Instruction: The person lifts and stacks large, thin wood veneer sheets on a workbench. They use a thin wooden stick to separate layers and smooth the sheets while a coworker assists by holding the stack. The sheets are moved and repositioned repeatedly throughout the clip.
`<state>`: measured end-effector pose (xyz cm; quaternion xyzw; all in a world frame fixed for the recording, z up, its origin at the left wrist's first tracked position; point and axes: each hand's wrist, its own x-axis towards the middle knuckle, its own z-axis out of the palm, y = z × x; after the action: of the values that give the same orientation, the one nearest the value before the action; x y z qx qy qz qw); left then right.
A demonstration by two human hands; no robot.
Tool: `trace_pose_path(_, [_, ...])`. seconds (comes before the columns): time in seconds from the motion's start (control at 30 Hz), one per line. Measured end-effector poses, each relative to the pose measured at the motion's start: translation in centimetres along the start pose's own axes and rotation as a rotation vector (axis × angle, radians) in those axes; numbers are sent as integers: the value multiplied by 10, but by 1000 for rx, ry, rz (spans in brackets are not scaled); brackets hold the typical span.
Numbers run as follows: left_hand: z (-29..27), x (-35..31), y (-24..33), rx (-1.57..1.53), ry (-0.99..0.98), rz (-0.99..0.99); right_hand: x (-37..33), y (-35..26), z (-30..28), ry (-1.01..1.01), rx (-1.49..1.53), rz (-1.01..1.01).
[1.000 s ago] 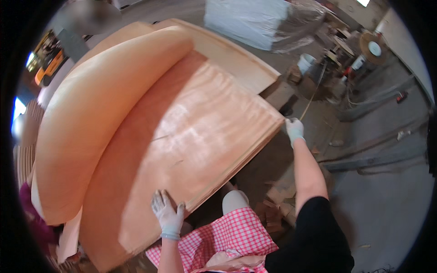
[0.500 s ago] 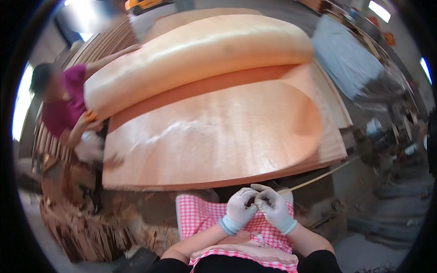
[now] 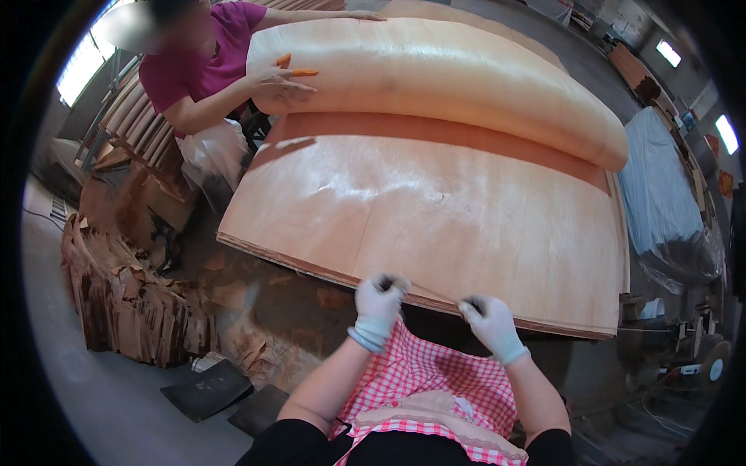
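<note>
Both my hands wear whitish gloves and are raised over the near edge of a stack of large wood veneer sheets (image 3: 435, 210). A thin pale strip (image 3: 432, 294) runs between them. My left hand (image 3: 379, 301) is closed on one end, fingers curled in. My right hand (image 3: 489, 322) pinches the other end. Across the far part of the stack, a top sheet is bent over into a long rounded roll (image 3: 443, 70). A co-worker in a purple shirt (image 3: 183, 74) rests both hands on that roll's left end, with orange on some fingertips.
A pile of torn veneer scraps (image 3: 132, 295) stands at the left, with dark flat pieces (image 3: 206, 388) on the floor nearby. Plastic-wrapped material (image 3: 668, 198) lies at the right, above some machinery (image 3: 695, 353). Stacked long pieces (image 3: 140, 128) stand behind the co-worker.
My hands have moved apart, with the strip between them. The near veneer, curled at its right end before, now lies flat. My view has shifted, and the co-worker's near hand has moved onto the roll.
</note>
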<state>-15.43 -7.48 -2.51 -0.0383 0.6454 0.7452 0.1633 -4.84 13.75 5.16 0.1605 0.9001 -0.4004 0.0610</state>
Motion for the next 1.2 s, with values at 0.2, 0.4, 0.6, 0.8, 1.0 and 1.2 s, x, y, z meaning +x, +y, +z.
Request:
trace_pose_path(0.2, [-45, 107, 39, 681, 390, 338, 121, -46, 38, -20, 33, -54])
trace_pose_path(0.4, [-58, 169, 22, 1026, 522, 335, 193, -40, 76, 25, -96, -70])
trace_pose_path(0.6, [-64, 151, -2, 965, 470, 586, 191, -34, 77, -120, 39, 40])
trace_pose_path(0.8, [-36, 120, 5, 1360, 140, 527, 203, -4, 83, -139, 105, 102])
trace_pose_path(1.0, [-48, 127, -14, 1411, -15, 605, 198, 2, 86, -82, 143, 30])
trace_pose_path(1.2, [-44, 114, -5, 1407, -74, 623, 147, -41, 90, -26, -3, -87])
